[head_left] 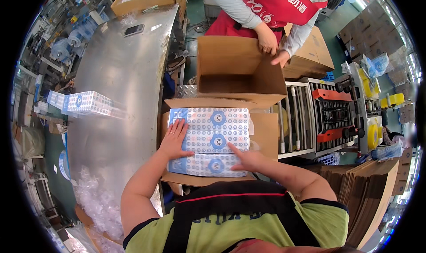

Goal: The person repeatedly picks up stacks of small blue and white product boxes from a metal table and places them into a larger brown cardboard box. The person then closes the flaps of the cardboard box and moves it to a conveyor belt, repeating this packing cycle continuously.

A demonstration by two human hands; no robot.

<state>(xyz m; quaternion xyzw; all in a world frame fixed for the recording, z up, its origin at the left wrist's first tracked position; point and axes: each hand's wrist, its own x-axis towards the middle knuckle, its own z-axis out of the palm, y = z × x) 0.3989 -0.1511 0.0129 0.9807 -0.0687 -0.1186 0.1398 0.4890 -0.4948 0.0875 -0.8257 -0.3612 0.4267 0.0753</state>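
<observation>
Three blue-and-white patterned packs [202,135] lie side by side in an open cardboard box [266,133] in front of me. My left hand [174,141] rests with spread fingers over the left ends of the packs. At their right ends is my right hand [245,159], its index finger stretched out onto the middle pack and its thumb side by the nearest one. Neither hand is wrapped round anything. The box's flaps stand folded outward around the packs.
Across from me, a person in a red apron handles an empty cardboard box [230,66]. A metal table [120,71] at left bears a phone [134,30] and more patterned packs [88,103]. Rollers [290,119], a red-armed machine [333,113] and stacked flat cartons [364,191] stand right.
</observation>
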